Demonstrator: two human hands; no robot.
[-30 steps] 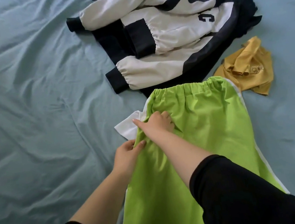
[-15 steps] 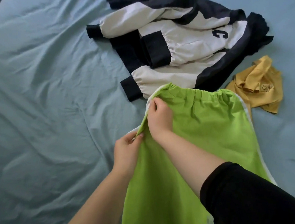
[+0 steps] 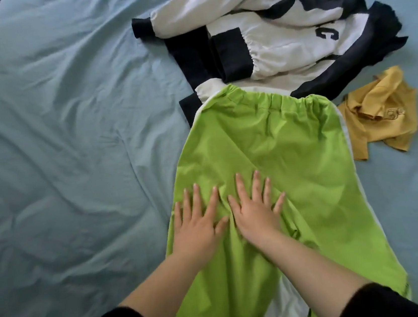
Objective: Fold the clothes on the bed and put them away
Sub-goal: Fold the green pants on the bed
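Both flat hands, left hand (image 3: pixel 196 228) and right hand (image 3: pixel 255 212), press the green trousers (image 3: pixel 280 149) smooth; far jacket (image 3: pixel 279 36) and yellow garment (image 3: pixel 378 113) lie unfolded.

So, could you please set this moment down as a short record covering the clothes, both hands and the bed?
Surface: wrinkled light blue bed sheet
In work: lime-green fabric garment with an elastic waistband, spread out, its waistband overlapping the edge of the navy and white jacket
Left hand: open, flat on the green fabric
Right hand: open, flat beside it, fingers spread
Waiting: the jacket, loosely heaped beyond; crumpled mustard-yellow garment, right of the waistband
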